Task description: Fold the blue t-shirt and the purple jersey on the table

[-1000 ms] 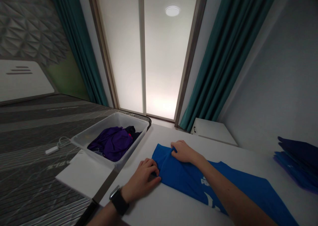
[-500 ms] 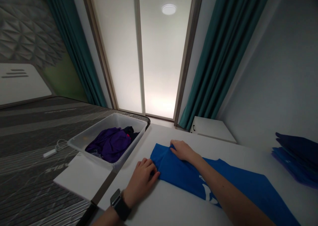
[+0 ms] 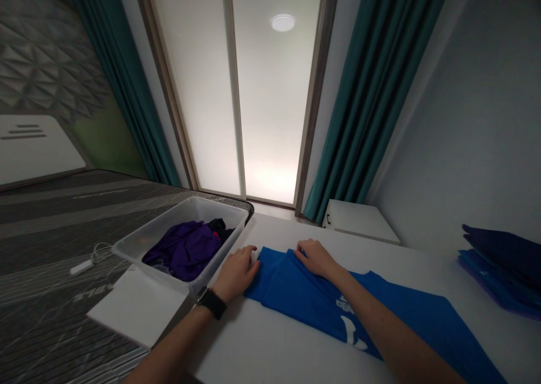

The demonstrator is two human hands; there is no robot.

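Observation:
A blue T-shirt (image 3: 296, 302) with white print lies folded lengthwise across the white table (image 3: 253, 344), its sleeve end pointing left. My left hand (image 3: 237, 271), with a black watch at the wrist, rests at the sleeve's left edge. Its fingers are extended and the thumb stands apart from them. On the shirt's far edge, my right hand (image 3: 315, 257) has its fingers curled and pinching the cloth. My right forearm crosses over the shirt and hides part of the print.
Left of the shirt, a clear plastic bin (image 3: 147, 226) holds purple and dark clothes (image 3: 190, 249). A stack of folded blue garments (image 3: 502, 271) sits at the far right. Beyond the table stands a white cabinet (image 3: 359, 220). A white power strip (image 3: 81, 267) lies on the dark striped surface at left.
My left hand has shifted left and away from me, and the sleeve end now lies flatter and extends further left. My right hand has moved slightly right along the far edge.

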